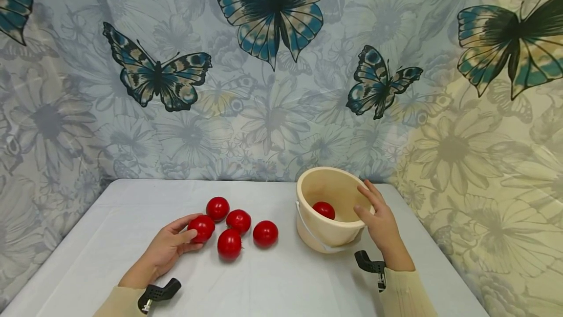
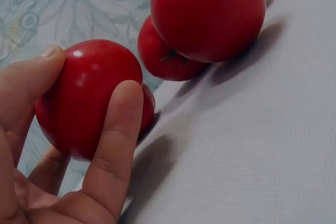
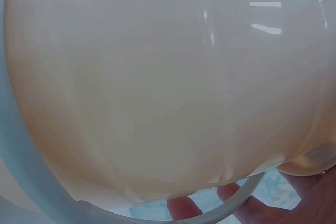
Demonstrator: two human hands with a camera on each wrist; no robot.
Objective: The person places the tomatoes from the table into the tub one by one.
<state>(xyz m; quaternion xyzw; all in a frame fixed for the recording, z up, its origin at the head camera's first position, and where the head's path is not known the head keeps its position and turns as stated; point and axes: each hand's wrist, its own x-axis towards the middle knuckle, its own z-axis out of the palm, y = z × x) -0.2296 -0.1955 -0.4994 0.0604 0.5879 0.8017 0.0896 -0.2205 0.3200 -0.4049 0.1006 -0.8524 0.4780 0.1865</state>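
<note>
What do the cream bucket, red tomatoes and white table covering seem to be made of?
Bucket: probably plastic, smooth and glossy, with crisp light reflections.
Tomatoes: shiny, smooth red skin with bright highlights; real or imitation, I can't tell.
White covering: likely woven cloth, matte, showing fine ribbing.

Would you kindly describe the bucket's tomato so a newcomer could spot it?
On the white table, find the cream bucket at the right hand. Inside lies a red tomato, the only one visible there; the other five are outside.
</note>
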